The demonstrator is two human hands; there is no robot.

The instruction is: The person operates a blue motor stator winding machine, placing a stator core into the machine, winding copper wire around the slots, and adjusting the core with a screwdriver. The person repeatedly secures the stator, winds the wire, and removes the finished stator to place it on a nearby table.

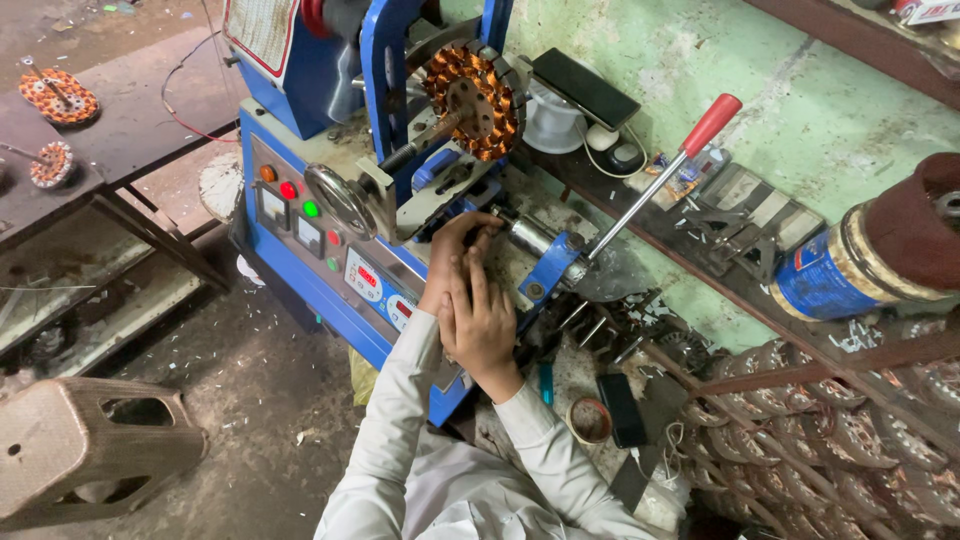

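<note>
Working at the front of the blue winder (300,170), both hands are kept together just below the stator (472,100) on its spindle: the left hand (455,262) has its fingers closed on something small near the metal shaft (530,236), seemingly a wire end, and the right hand (484,325) lies over it, fingers bent, with no grip that can be told. A fine, steady pull toward the stator is judged to be called for next. One mounted stator, one red-handled lever (665,175), two wound stators (58,97) far left and one wire spool (870,255) right are counted.
</note>
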